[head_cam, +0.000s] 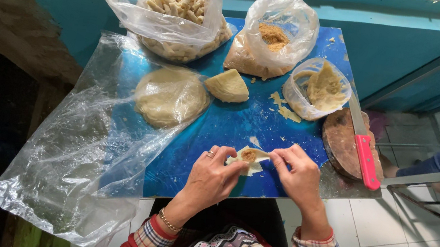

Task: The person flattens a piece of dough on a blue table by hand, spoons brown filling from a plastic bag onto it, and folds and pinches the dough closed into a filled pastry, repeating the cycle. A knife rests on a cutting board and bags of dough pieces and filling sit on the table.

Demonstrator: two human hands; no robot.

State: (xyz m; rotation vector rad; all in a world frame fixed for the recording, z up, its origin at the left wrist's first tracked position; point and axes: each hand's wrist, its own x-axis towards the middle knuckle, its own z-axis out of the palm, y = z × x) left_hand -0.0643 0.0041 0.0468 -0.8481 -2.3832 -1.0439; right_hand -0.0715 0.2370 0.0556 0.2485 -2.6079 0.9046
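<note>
Near the front edge of the blue tabletop (231,125), both hands pinch a small pale square of thin dough wrapper (249,159) with a dab of brown crumbly filling at its middle. Left hand (211,178) and right hand (299,175) each close fingertips on opposite edges, folding them upward. Farther left lies a round stack of pale wrappers (169,96).
</note>
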